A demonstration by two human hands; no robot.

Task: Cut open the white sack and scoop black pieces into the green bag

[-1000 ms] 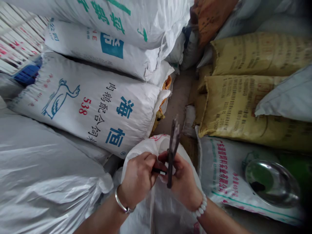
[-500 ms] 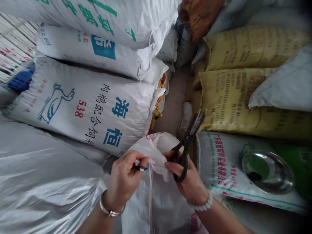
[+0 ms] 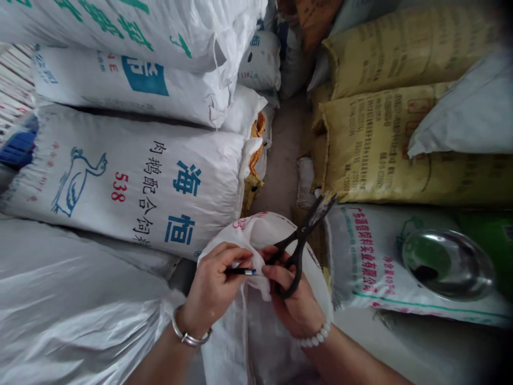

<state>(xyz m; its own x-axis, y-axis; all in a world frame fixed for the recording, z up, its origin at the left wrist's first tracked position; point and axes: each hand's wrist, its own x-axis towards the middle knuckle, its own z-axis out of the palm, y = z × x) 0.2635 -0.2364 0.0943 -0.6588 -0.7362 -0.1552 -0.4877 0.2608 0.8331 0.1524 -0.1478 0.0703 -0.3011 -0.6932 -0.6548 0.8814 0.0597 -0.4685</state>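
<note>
Scissors [image 3: 301, 235] — blades parted — gripped in right hand [image 3: 294, 307]; left hand [image 3: 212, 291] pinches black stick [image 3: 239, 271]; duck sack [image 3: 132, 182] reads "538".

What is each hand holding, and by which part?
Right hand holds black scissors by the handle loops; left hand pinches a thin dark stick by one end.

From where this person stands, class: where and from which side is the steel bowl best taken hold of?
Probably pinch the near rim of the steel bowl, coming from above on the person's right. It lies mouth up on a printed sack, so the rim stands free, while the smooth wall gives fingers no purchase.
</note>
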